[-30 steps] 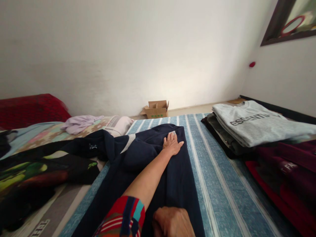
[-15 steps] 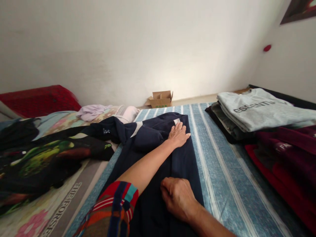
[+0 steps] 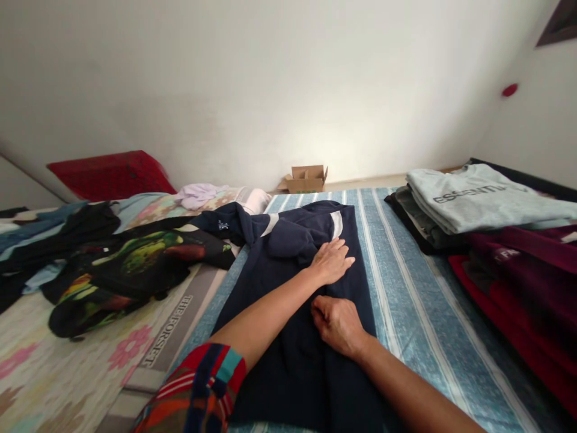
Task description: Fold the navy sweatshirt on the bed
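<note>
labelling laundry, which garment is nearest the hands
The navy garment: only it lies under the left hand and right hand. The grey shirt and purple garment lie right, the black patterned garment left.

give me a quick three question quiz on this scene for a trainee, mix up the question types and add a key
1. True or false: the left hand lies with its fingers extended on the navy garment, while the right hand has its fingers curled in.

2. Multiple choice: in the stack of folded clothes, where is the grey shirt with dark lettering?
a) at the bottom
b) in the middle
c) on top

3. Fill in the missing word: beyond the far edge of the striped sheet, an open cardboard box stands near the pale ____.

Key
1. True
2. c
3. wall
</note>
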Tool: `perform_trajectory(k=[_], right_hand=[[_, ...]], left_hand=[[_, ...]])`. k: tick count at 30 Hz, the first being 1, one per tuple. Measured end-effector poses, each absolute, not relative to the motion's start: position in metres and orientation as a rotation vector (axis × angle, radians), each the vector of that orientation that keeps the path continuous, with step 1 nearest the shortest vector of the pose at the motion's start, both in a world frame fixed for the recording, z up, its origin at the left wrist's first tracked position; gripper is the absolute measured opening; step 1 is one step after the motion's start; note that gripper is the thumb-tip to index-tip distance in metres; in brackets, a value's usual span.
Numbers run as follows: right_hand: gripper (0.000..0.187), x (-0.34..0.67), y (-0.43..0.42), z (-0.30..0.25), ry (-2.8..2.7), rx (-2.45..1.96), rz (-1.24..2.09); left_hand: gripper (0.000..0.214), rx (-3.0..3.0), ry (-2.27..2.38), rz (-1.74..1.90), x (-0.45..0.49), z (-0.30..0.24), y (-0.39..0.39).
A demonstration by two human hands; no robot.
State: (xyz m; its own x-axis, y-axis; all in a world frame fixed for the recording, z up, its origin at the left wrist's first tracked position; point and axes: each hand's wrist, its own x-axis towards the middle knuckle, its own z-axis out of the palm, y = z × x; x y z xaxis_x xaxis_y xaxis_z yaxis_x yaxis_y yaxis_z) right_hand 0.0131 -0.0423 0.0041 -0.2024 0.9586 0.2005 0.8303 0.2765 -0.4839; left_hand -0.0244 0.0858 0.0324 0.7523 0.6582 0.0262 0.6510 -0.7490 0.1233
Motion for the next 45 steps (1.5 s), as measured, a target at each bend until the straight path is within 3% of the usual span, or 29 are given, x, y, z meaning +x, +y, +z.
perform_trajectory(k=[9, 13, 18, 24, 40, 45], right_hand=[[0.018, 0.021, -0.05, 0.022, -2.18, -1.555, 0.536], [0.014, 0.033, -0.068, 0.038, -2.214, -1.555, 0.462], [0.019, 0.047, -0.097, 0.038, -2.14, -1.502, 0.427], [0.043, 0.033, -0.116, 0.014, -2.192, -1.516, 0.372], [0.057, 0.0, -0.116, 0.005, -2.206, -1.777, 0.261], [0.057, 0.0, -0.113, 0.0, -2.205, -1.767, 0.283]], left_hand=[[0.041, 2.501, 1.209, 0.556, -0.11, 0.041, 0.009], [0.041, 2.495, 1.236, 0.643, -0.131, 0.041, -0.025], [0.043, 2.526, 1.27, 0.498, -0.144, 0.037, -0.068], [0.054, 2.572, 1.281, 0.058, -0.15, 0.022, -0.102], [0.058, 2.506, 1.252, -0.011, -0.16, 0.026, -0.108], [0.041, 2.505, 1.181, -0.023, -0.166, 0.057, -0.081]])
